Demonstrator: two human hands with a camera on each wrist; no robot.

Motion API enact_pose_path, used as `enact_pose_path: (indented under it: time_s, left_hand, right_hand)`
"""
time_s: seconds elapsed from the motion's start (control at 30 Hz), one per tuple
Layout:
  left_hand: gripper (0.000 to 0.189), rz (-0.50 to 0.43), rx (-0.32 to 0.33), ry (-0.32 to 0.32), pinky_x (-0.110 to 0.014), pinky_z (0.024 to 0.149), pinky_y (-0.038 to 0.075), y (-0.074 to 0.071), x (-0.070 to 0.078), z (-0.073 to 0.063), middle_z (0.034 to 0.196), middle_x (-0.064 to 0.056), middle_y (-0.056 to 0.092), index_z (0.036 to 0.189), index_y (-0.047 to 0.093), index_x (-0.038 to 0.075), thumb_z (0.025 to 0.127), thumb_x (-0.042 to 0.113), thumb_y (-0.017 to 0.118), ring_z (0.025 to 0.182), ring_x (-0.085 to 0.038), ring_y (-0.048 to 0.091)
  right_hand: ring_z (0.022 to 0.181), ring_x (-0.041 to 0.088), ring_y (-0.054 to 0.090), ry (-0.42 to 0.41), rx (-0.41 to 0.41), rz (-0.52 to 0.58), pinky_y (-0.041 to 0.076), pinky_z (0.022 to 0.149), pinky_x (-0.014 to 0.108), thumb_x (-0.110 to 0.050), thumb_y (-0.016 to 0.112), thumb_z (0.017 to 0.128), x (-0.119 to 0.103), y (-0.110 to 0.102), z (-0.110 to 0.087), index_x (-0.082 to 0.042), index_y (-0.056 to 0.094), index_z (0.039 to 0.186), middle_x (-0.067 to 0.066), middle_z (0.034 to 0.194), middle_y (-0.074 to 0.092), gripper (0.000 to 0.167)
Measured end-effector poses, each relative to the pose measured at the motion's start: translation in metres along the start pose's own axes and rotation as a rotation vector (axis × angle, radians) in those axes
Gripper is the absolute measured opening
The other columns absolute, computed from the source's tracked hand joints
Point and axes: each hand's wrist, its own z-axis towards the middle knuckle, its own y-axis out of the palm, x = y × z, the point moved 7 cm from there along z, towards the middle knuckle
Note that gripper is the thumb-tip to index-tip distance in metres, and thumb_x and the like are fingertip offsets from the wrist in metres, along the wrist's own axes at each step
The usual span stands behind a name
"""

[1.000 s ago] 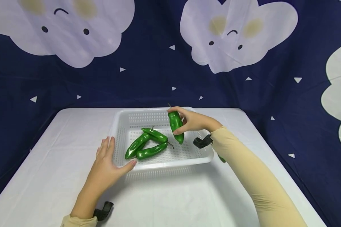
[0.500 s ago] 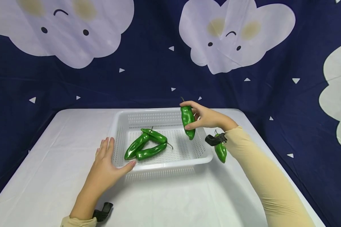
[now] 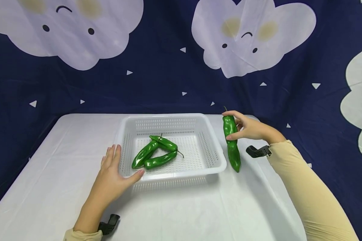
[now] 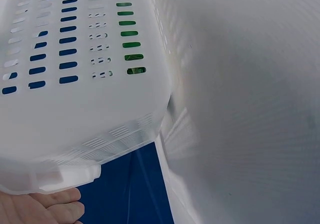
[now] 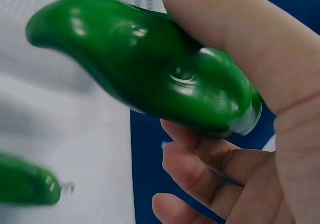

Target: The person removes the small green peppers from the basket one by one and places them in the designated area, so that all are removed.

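A green chili pepper [image 3: 229,124] is pinched between the thumb and fingers of my right hand [image 3: 248,129], to the right of the white plastic basket [image 3: 181,174]. In the right wrist view the held pepper [image 5: 135,59] fills the middle, its tapered end pointing left. A second pepper [image 3: 234,158] lies on the table and overlaps the held one in the head view. My left hand [image 3: 111,179] rests at the basket's near left corner, thumb along the rim and fingers extended beside its left wall. Inside the basket are three green peppers [image 3: 160,160] on the left side of its floor.
The basket stands on a table with a white cloth [image 3: 175,214]. Behind the table hangs a dark blue curtain [image 3: 157,90] with cloud prints. Each wrist carries a small black camera [image 3: 256,151]. Through the slots in the left wrist view, green peppers [image 4: 131,45] show.
My right hand has carried its pepper from above the basket rightward, past the right rim, to over the table beside the lying pepper. My left hand has stayed at the basket.
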Motion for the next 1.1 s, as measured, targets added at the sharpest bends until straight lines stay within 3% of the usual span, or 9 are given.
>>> enact_pose_path:
  time_s: [0.37, 0.6, 0.93, 1.1]
  left_hand:
    - [0.121, 0.002, 0.010, -0.002, -0.069, 0.118, 0.013, -0.002, -0.002, -0.001, 0.165, -0.024, 0.005, 0.159, 0.007, 0.002, 0.079, 0.070, 0.068, 0.153, -0.045, 0.003]
    - [0.121, 0.001, 0.005, -0.008, -0.070, 0.118, 0.014, -0.003, -0.001, -0.002, 0.166, -0.024, 0.004, 0.159, 0.007, 0.002, 0.079, 0.070, 0.068, 0.153, -0.045, 0.002]
    - [0.121, 0.004, -0.002, -0.001, -0.070, 0.117, 0.014, -0.002, 0.002, -0.001, 0.166, -0.021, 0.002, 0.159, 0.006, 0.003, 0.079, 0.071, 0.067, 0.153, -0.045, 0.002]
    - [0.121, 0.003, -0.002, 0.001, -0.070, 0.118, 0.014, -0.001, 0.001, 0.000, 0.166, -0.022, 0.002, 0.159, 0.007, 0.003, 0.079, 0.070, 0.068, 0.153, -0.045, 0.002]
  right_hand:
    - [0.082, 0.024, 0.066, 0.088, -0.001, 0.074, 0.054, 0.081, 0.030, -0.023, 0.083, 0.081, 0.059, -0.005, -0.020, -0.021, 0.025, 0.154, 0.016, 0.104, 0.062, 0.093]
    - [0.097, 0.025, 0.062, 0.197, -0.014, -0.018, 0.050, 0.087, 0.035, -0.033, 0.084, 0.080, 0.089, -0.004, -0.029, -0.022, 0.024, 0.155, 0.017, 0.111, 0.060, 0.097]
    - [0.118, 0.035, 0.049, 0.199, -0.062, -0.101, 0.045, 0.098, 0.046, -0.036, 0.082, 0.081, 0.115, 0.012, -0.038, -0.013, 0.030, 0.151, 0.022, 0.134, 0.047, 0.090]
    - [0.121, 0.037, 0.049, 0.239, -0.088, -0.103, 0.043, 0.101, 0.050, -0.033, 0.083, 0.080, 0.126, 0.021, -0.036, -0.010, 0.030, 0.151, 0.027, 0.134, 0.046, 0.091]
